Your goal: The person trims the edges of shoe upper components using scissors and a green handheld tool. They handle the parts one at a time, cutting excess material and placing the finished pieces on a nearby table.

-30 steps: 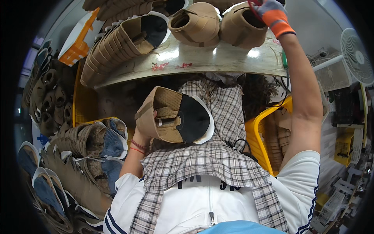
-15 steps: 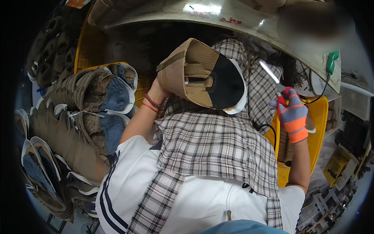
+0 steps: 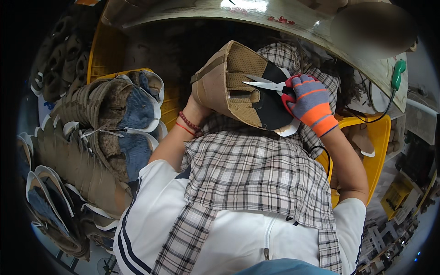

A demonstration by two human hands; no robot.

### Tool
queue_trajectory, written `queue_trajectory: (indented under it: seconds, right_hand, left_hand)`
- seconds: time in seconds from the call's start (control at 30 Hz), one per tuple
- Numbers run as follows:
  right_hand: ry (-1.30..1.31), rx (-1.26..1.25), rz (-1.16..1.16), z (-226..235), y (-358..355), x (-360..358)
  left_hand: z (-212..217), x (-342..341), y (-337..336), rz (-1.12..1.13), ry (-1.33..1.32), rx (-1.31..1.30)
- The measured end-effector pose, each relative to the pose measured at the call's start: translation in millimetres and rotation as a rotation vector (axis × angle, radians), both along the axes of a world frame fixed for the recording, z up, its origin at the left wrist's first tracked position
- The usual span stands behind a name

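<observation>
A tan shoe upper [image 3: 211, 90] with a mesh lining and a black and white toe part is held above my lap. My left hand [image 3: 199, 109], bare with a beaded bracelet, grips its left side; most of the fingers are hidden behind it. In a grey and orange striped glove, my right hand [image 3: 310, 97] is closed round the red handles of a pair of scissors [image 3: 270, 85]. The blades are parted and point left, over the opening of the upper. From this view I cannot tell whether they touch it.
Bundles of stacked shoe uppers [image 3: 82, 151] lie at my left beside a yellow crate [image 3: 172, 103]. A worktable [image 3: 206, 17] curves across the far side, with a green-handled tool [image 3: 398, 75] at its right end. A yellow bin [image 3: 379, 142] stands at my right.
My right hand has moved left with the scissors, from beside the yellow bin to over the upper. The upper has shifted slightly while my left hand keeps hold of it.
</observation>
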State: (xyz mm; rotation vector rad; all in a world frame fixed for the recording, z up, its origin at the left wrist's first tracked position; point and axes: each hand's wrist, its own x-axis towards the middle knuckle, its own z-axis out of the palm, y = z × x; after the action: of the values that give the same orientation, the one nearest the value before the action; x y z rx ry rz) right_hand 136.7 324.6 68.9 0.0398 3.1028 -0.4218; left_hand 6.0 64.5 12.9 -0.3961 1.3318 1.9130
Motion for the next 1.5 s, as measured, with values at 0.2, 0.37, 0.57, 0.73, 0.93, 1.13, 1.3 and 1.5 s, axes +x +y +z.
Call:
queue_trajectory:
  seconds: [0.2,0.37,0.57,0.73,0.93,1.13,1.3,1.5]
  right_hand:
    - [-0.027,0.044,-0.027,-11.2,18.0,15.0]
    - [0.063,0.012,0.016,6.9,9.8,-9.4]
    - [-0.005,0.073,0.108,12.3,-1.6,-35.9]
    - [0.078,-0.002,0.083,7.5,5.7,-33.6]
    - [0.074,0.122,0.124,7.6,-12.9,-44.6]
    - [0.095,0.252,0.14,0.9,-19.5,-43.7]
    - [0.036,0.137,0.091,11.6,-11.9,-33.4]
    - [0.038,0.116,0.072,13.5,-16.5,-36.7]
  left_hand:
    - [-34.8,-3.0,-12.0,0.08,-0.127,0.334]
    - [-46.6,-4.4,-16.4,0.083,-0.144,0.413]
    - [-62.9,-17.6,-18.0,-0.182,0.161,0.247]
    - [-55.0,-7.3,-21.0,-0.096,0.222,0.19]
    - [-35.8,-2.4,-13.7,-0.539,1.044,-0.465]
    - [-44.1,-4.7,-16.1,-0.072,0.114,0.305]
    - [-25.7,-1.7,-7.0,-0.017,0.009,0.394]
    - [-5.5,2.3,2.7,-0.333,0.6,0.052]
